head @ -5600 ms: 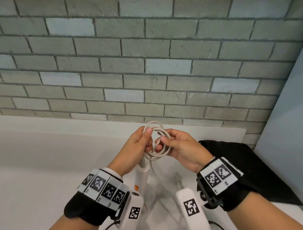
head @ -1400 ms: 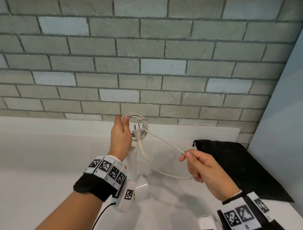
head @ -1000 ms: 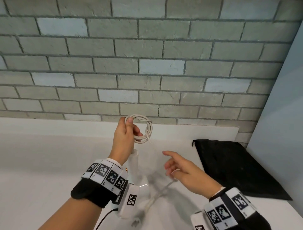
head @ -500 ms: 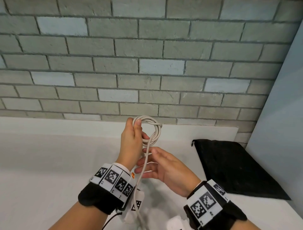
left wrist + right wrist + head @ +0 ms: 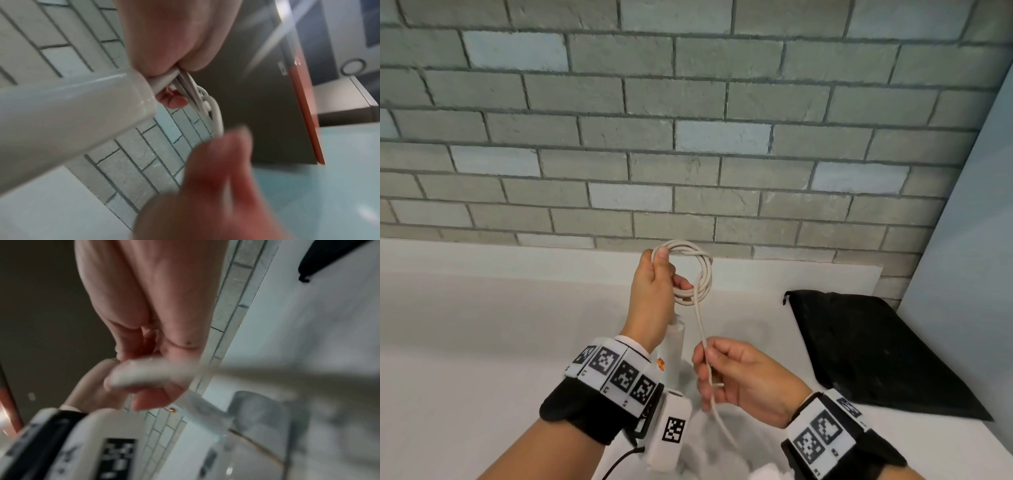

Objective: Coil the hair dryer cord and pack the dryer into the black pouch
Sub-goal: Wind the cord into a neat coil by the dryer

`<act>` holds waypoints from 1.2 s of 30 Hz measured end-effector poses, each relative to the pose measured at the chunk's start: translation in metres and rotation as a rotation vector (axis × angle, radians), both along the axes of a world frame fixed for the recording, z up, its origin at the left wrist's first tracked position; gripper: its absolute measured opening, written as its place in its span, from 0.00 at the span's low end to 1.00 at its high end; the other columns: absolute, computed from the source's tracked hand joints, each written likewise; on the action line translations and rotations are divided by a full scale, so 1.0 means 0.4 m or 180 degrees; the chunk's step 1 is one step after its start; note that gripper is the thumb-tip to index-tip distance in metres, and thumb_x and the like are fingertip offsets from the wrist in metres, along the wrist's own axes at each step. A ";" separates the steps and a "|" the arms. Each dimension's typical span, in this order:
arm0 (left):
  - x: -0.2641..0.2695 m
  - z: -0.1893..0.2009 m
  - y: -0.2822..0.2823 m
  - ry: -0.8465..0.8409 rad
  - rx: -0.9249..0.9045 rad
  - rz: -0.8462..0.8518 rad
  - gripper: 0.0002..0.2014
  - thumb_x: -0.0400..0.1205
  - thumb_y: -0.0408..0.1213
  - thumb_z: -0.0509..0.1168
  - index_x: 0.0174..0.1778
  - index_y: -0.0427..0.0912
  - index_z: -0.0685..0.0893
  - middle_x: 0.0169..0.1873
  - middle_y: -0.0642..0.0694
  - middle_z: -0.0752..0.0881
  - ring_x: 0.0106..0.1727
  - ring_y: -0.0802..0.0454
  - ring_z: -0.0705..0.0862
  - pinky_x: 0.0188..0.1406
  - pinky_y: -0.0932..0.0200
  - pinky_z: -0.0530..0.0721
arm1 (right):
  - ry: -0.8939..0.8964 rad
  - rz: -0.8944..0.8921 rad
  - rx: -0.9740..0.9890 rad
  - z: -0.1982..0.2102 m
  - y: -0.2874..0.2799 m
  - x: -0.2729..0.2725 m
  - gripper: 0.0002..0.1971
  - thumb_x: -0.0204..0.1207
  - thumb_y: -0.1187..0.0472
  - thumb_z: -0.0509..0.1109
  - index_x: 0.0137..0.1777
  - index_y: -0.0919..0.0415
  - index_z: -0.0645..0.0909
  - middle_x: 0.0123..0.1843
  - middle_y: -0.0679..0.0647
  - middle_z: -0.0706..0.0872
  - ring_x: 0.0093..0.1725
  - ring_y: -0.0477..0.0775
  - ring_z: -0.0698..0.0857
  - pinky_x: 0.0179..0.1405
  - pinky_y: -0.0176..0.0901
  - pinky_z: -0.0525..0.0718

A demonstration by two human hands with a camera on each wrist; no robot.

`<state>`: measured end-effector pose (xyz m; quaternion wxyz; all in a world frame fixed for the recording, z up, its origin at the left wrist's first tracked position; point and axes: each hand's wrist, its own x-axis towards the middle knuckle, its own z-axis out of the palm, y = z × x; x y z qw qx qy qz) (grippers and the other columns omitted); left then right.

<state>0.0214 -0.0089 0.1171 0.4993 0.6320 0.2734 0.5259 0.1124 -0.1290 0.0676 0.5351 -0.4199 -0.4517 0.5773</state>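
Left hand (image 5: 654,291) raised before the brick wall (image 5: 688,137), thumb and curled fingers (image 5: 661,253) pinching the top of the coiled cord (image 5: 703,274); several loops hang just right of the fingertips. The dryer handle (image 5: 675,337) hangs below this hand; in the left wrist view the cord (image 5: 216,113) leaves the handle (image 5: 72,113) under the thumb. Right hand (image 5: 743,380) lower and nearer, fingers (image 5: 703,373) curled round 1 free strand, which runs up from the fingertips to the coil and down past the palm toward the counter (image 5: 482,342). The right wrist view is blurred; its grip cannot be read there. Black pouch (image 5: 876,353) lies flat on the counter, well right of the right fingers, near the right side panel (image 5: 969,274). Open counter extends left of the left fingers.
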 end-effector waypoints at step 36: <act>0.024 0.020 -0.068 0.0796 0.0187 -0.0813 0.11 0.85 0.45 0.51 0.44 0.41 0.72 0.28 0.49 0.73 0.31 0.54 0.73 0.25 0.68 0.72 | -0.2377 -0.2284 0.1129 0.115 0.071 0.102 0.15 0.66 0.68 0.75 0.51 0.58 0.76 0.48 0.53 0.78 0.48 0.50 0.77 0.45 0.35 0.77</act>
